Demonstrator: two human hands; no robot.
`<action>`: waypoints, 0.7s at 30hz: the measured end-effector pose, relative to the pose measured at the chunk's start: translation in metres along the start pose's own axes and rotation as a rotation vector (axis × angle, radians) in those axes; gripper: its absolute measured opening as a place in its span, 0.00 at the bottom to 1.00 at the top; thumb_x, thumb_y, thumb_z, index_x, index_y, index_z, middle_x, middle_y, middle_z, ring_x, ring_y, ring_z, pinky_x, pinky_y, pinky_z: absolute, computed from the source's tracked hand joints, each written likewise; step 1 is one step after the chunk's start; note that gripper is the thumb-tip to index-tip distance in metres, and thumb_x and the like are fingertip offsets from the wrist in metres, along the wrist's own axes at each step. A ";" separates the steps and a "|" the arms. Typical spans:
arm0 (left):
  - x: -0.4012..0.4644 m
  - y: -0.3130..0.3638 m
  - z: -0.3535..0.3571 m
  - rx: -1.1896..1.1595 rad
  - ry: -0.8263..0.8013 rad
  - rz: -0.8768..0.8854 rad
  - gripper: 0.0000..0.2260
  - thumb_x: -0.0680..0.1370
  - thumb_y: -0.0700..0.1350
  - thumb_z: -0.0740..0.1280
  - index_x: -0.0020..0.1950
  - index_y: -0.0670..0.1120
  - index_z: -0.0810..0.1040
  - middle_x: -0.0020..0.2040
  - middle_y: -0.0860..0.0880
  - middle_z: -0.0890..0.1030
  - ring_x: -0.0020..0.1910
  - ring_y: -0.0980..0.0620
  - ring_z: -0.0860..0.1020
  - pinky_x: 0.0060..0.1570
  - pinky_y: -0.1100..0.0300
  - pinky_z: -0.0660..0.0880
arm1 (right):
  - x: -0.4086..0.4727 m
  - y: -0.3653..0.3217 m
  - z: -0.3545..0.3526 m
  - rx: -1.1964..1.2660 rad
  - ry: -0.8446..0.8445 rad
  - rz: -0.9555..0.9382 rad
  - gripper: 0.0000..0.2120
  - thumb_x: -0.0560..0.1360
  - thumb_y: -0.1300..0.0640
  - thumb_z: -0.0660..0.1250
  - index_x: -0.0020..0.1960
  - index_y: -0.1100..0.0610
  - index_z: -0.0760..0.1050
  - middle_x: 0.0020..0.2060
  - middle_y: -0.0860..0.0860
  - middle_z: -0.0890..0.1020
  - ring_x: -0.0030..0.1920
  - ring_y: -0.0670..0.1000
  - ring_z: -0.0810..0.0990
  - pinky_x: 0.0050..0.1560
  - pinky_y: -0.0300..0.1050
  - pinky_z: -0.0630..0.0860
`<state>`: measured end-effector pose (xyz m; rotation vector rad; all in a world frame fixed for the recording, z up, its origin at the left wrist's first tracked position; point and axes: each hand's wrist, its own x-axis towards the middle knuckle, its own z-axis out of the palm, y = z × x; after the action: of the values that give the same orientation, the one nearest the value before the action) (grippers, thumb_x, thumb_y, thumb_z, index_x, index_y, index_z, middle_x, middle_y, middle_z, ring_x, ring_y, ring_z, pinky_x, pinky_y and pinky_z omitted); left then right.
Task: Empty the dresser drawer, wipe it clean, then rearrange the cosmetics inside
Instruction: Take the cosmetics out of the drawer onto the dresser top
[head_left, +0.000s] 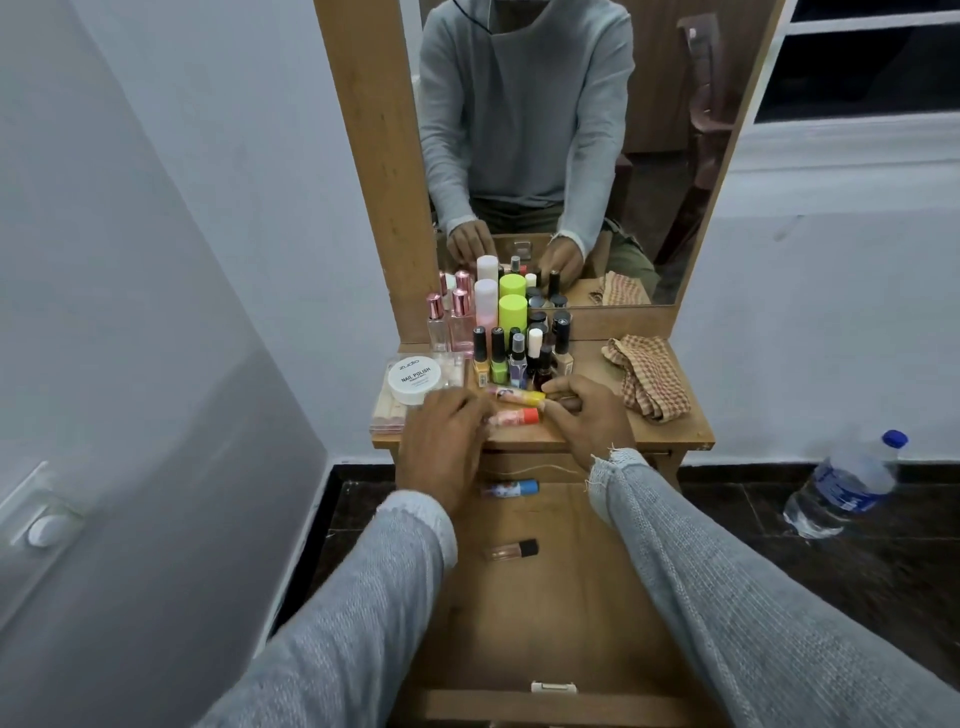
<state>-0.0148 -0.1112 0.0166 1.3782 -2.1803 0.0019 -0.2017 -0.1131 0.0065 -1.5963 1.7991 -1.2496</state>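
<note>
The left hand (441, 441) is laid, fingers curled downward, over the near end of a small tube with an orange-red cap (511, 417) at the front edge of the wooden dresser top (675, 434); whether the tube is actually pinched cannot be told. The right hand (587, 415) is set just beside it, fingers bent around a dark object that is mostly hidden, next to a yellow-capped tube (519, 397). Both appear placed to set down items lifted out of the drawer. Behind them, nail-polish bottles (498, 353), two lime-green capped bottles (512, 312) and pink perfume bottles (449, 322) are crowded toward the mirror, seemingly parked there to free the drawer. A checked cloth (649, 379) lies by the right edge, likely kept ready for wiping. In the open wooden drawer (571, 597) below, a blue-capped tube (511, 488) and a black-capped clear vial (511, 549) remain, so emptying is judged unfinished.
</note>
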 end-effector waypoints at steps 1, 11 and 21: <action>0.009 -0.001 -0.003 0.033 -0.029 0.016 0.09 0.78 0.45 0.68 0.58 0.49 0.81 0.55 0.50 0.80 0.54 0.48 0.74 0.55 0.51 0.74 | 0.000 0.001 0.001 0.009 -0.001 0.006 0.09 0.72 0.59 0.72 0.53 0.56 0.81 0.43 0.46 0.82 0.41 0.42 0.80 0.41 0.27 0.72; 0.042 -0.001 0.000 0.182 -0.228 0.055 0.12 0.80 0.48 0.64 0.62 0.51 0.79 0.59 0.51 0.78 0.56 0.48 0.73 0.55 0.53 0.68 | 0.002 0.004 0.001 0.016 -0.005 0.013 0.12 0.73 0.61 0.71 0.56 0.58 0.79 0.48 0.50 0.81 0.43 0.43 0.79 0.42 0.26 0.71; 0.034 0.015 0.009 0.152 -0.151 -0.040 0.13 0.77 0.43 0.69 0.62 0.49 0.77 0.58 0.49 0.77 0.55 0.47 0.73 0.53 0.54 0.72 | 0.001 0.003 -0.003 0.049 -0.006 0.035 0.12 0.73 0.61 0.70 0.56 0.57 0.77 0.46 0.49 0.80 0.42 0.42 0.76 0.41 0.27 0.70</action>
<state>-0.0423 -0.1346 0.0285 1.5506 -2.3173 0.0505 -0.2058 -0.1136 0.0057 -1.5340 1.7713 -1.2627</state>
